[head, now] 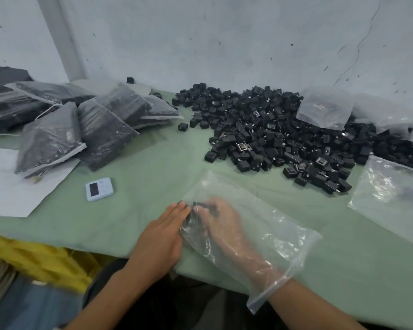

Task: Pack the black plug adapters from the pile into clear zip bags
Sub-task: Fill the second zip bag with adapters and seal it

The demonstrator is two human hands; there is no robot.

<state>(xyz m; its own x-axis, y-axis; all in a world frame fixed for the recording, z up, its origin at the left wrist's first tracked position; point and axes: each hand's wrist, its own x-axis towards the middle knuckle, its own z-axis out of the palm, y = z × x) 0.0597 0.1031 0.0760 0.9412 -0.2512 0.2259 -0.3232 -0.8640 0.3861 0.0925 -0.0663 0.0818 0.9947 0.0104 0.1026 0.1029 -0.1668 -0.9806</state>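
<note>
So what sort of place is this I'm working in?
Most likely a small packing workshop: a loose pile of black plug adapters heaped against a bare wall, filled zip bags stacked on the left, and a small timer on the cloth-covered table.

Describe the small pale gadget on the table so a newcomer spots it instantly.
Start at the heap of filled bags on the left of the green tablecloth. In front of them, beside the white paper, lies a small device. It alone is pale blue, with a dark screen and buttons.
</note>
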